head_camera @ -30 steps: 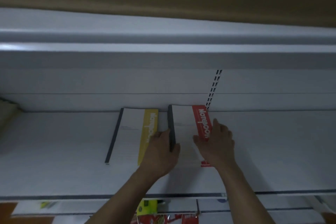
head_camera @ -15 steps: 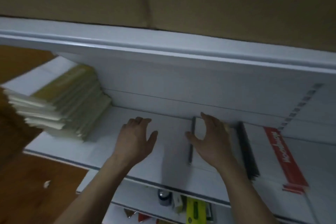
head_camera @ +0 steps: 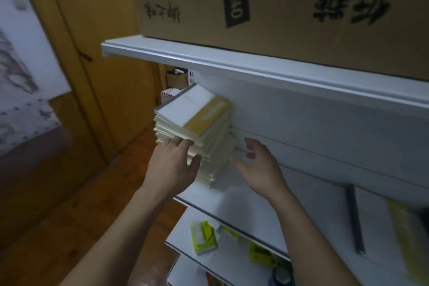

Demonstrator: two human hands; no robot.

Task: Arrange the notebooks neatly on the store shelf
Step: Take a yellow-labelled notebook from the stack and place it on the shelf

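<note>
A tall stack of notebooks [head_camera: 197,123] with white-and-yellow covers stands at the left end of the white shelf [head_camera: 234,197]. My left hand [head_camera: 173,165] lies against the stack's near side with its fingers straight, touching the page edges. My right hand [head_camera: 260,167] hovers just right of the stack, fingers spread and loosely bent, holding nothing. A single yellow-striped notebook [head_camera: 404,237] with a dark spine lies flat on the shelf at the far right.
A large printed cardboard box [head_camera: 290,7] sits on the shelf above. Lower shelves hold small green-and-white packs [head_camera: 204,237]. A wooden door [head_camera: 92,53] and wooden floor are to the left of the shelf unit.
The view has swung left. Both hands left the flat notebooks and moved left to the tall stack; my left hand now touches it and my right hand is beside it.
</note>
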